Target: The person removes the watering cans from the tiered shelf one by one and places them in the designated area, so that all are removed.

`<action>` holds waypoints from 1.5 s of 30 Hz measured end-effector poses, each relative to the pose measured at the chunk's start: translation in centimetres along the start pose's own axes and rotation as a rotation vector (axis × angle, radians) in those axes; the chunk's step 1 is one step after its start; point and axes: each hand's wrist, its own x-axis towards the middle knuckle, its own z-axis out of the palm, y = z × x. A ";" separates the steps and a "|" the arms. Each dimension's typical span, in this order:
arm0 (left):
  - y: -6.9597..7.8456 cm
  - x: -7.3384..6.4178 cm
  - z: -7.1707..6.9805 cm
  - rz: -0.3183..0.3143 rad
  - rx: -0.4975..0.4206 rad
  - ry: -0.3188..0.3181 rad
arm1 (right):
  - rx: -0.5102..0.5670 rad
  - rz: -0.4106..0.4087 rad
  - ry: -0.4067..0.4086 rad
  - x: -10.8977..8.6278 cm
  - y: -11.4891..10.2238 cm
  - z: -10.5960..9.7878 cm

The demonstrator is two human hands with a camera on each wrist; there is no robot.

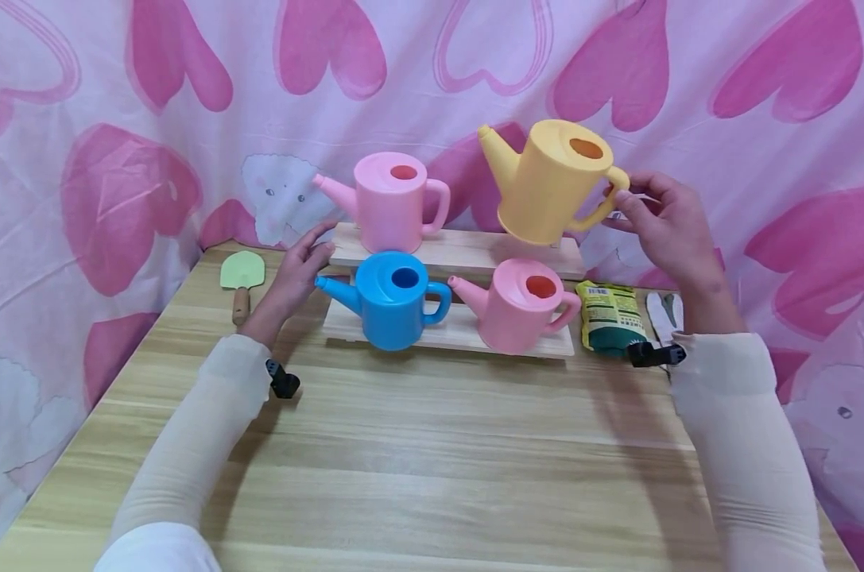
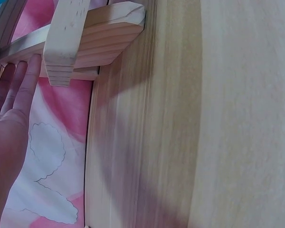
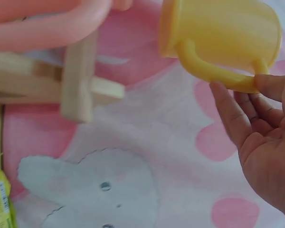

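Note:
My right hand [image 1: 671, 226] pinches the handle of a yellow watering can [image 1: 556, 183], tilted slightly, over the right end of a two-step wooden stand [image 1: 467, 253]. In the right wrist view, thumb and fingers meet on the handle of the yellow can [image 3: 223, 33]. At the stand's left end, my left hand [image 1: 299, 274] touches the upper step with outstretched fingers, as the left wrist view of the hand [image 2: 12, 118] also shows. A pink watering can [image 1: 392, 206] stands on the upper step. Below it on the lower step are a blue watering can [image 1: 392, 306] and another pink watering can [image 1: 513, 310].
A small trowel [image 1: 242, 274] with a green blade lies left of the stand. To the right are a yellow-green packet [image 1: 610, 318] and white gloves or cloth [image 1: 664, 318]. A heart-patterned curtain [image 1: 432, 119] hangs behind the wooden table [image 1: 432, 461].

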 end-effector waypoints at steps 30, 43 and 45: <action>-0.2 -0.1 -0.5 0.016 0.079 0.006 | 0.168 -0.190 -0.334 -8.9 -6.3 3.0; -0.2 0.0 -0.5 0.017 0.084 0.005 | 0.344 -0.081 -0.623 -12.7 -5.1 8.6; -0.1 -0.2 -0.5 0.027 0.087 0.000 | 0.346 -0.053 -0.654 -13.3 -5.0 9.7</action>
